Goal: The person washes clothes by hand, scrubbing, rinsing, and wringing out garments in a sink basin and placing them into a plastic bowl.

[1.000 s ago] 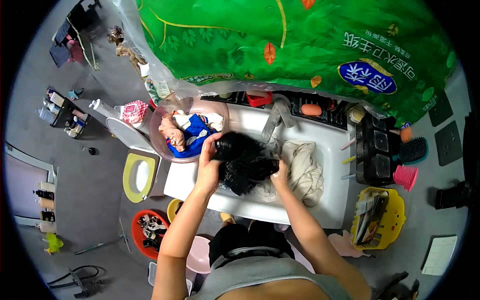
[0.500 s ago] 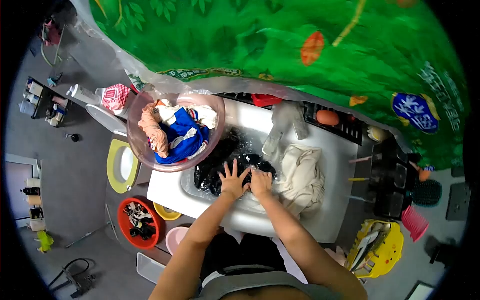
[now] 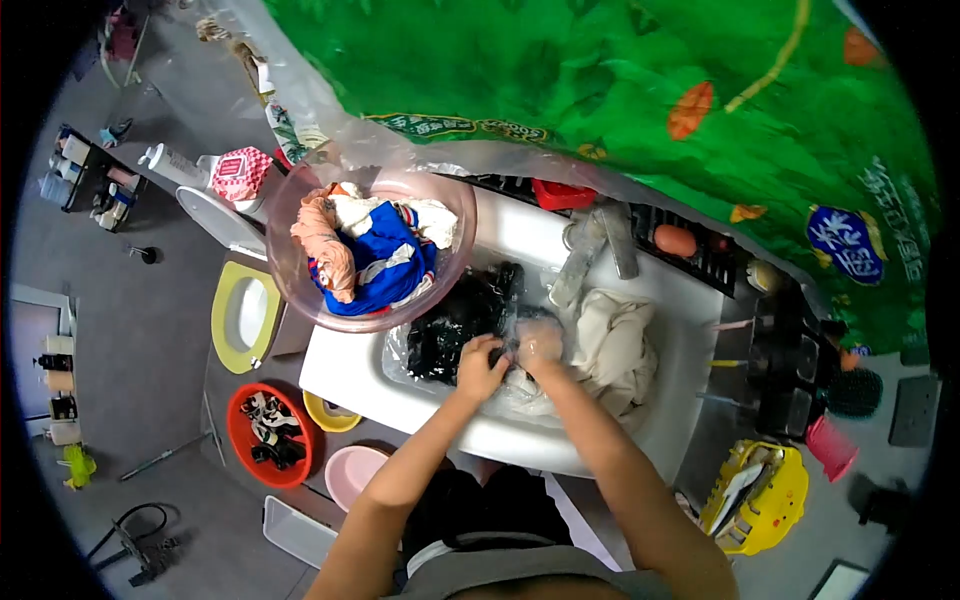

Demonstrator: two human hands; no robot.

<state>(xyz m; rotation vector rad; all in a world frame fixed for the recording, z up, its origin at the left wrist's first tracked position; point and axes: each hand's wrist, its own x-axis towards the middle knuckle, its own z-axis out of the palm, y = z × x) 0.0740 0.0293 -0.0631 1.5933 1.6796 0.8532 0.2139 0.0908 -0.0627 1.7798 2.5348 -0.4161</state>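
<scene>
A wet black garment (image 3: 455,325) lies bunched in the white sink (image 3: 340,365), with shiny water or clear film around it. My left hand (image 3: 482,370) has its fingers curled onto the lower right edge of the black garment. Beside it, my right hand (image 3: 541,342) is at the garment's right end, under the tap; its fingers are blurred by water or clear film. The metal tap (image 3: 580,262) reaches over the sink from the back. Right of my right hand, a heap of cream cloth (image 3: 612,345) rests in the sink.
A clear pink basin (image 3: 283,285) with blue, white and peach clothes sits on the sink's left corner. A large green plastic package (image 3: 560,70) covers the top. A red basin (image 3: 238,425) of clothes stands lower left, below the toilet (image 3: 228,330). A yellow basket (image 3: 775,510) is at right.
My left hand has gone from spread flat to curled fingers on the black garment. My right hand has shifted slightly right, beneath the tap. The black garment is more bunched; the view has shifted a little.
</scene>
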